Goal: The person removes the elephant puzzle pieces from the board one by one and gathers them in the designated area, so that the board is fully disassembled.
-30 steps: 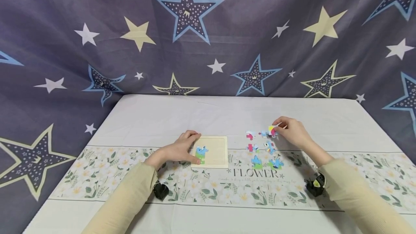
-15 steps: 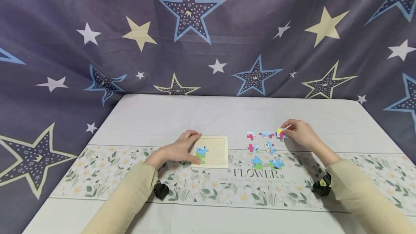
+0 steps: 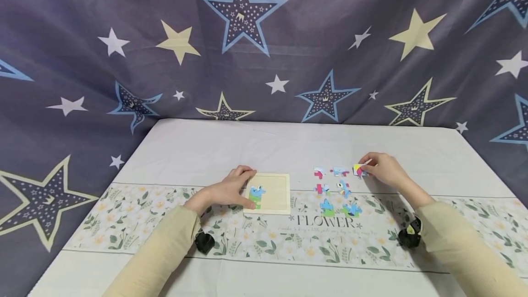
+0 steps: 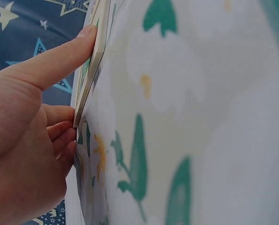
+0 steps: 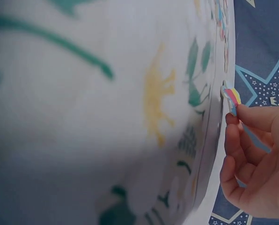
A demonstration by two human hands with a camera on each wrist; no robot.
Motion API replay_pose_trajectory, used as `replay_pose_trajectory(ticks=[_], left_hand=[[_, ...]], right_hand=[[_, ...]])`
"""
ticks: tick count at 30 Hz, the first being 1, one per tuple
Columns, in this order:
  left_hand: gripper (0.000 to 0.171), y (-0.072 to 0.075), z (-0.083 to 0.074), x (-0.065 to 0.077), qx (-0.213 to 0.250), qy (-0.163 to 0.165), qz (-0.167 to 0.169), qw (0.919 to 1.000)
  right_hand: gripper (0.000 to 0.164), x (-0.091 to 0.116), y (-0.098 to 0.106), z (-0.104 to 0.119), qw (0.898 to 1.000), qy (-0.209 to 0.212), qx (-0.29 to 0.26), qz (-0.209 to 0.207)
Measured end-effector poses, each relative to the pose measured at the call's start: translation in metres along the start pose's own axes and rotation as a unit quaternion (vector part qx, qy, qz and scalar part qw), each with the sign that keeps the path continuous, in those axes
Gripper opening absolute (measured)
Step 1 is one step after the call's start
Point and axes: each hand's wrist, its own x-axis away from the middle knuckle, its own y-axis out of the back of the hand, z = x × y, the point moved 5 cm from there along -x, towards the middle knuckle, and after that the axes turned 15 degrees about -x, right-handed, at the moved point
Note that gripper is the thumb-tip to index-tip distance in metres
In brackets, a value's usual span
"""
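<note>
In the head view my left hand [image 3: 231, 189] holds the left side of a shallow wooden puzzle tray [image 3: 275, 191], thumb at the front corner and fingers at the back one. The left wrist view shows the thumb [image 4: 67, 54] on the tray's rim. Inside, along the left, lies a blue-and-green section of puzzle [image 3: 257, 192]. My right hand [image 3: 383, 169] pinches a yellow, pink and blue jigsaw piece [image 5: 231, 99] between thumb and fingertips, at the back right of the loose pieces. The piece stands tilted in the right wrist view, close over the cloth.
Several loose jigsaw pieces lie in rows right of the tray, among them a pink-and-white one [image 3: 319, 172], a blue one [image 3: 343, 188] and a blue-green one [image 3: 352, 209]. A floral-banded tablecloth [image 3: 255, 242] covers the table. A star-patterned curtain [image 3: 264, 58] hangs behind.
My right hand has carried the pinched piece to the right, away from the back-row piece it overlapped, then slowed almost to a stop. The left hand and tray have stayed in place.
</note>
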Motion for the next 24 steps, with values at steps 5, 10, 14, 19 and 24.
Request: replay_pose_trajectory(ticks=[5,10,14,19,24], left_hand=[[0.098,0.0002,-0.0004,0.0007,-0.004,0.002,0.002,1.0000],[0.097,0.0006,-0.0015,0.0007,-0.005,-0.001,0.001,1.0000],[0.097,0.0013,-0.0016,0.0007,-0.004,-0.003,-0.001,1.0000],[0.097,0.0016,-0.0012,0.0007,-0.002,-0.003,0.000,1.0000],[0.097,0.0014,-0.0012,0.0002,-0.009,-0.001,0.001,1.0000]], right_hand=[[0.018,-0.0012,0.0008,-0.0042,1.000,0.001,0.011,0.001],[0.017,-0.0025,0.0021,-0.0072,1.000,0.000,0.017,0.002],[0.016,-0.0033,0.0027,-0.0071,1.000,0.000,0.015,0.005],[0.014,-0.0042,0.0028,-0.0068,1.000,-0.001,0.017,0.008],[0.013,-0.0060,0.0025,-0.0080,1.000,0.002,0.022,0.007]])
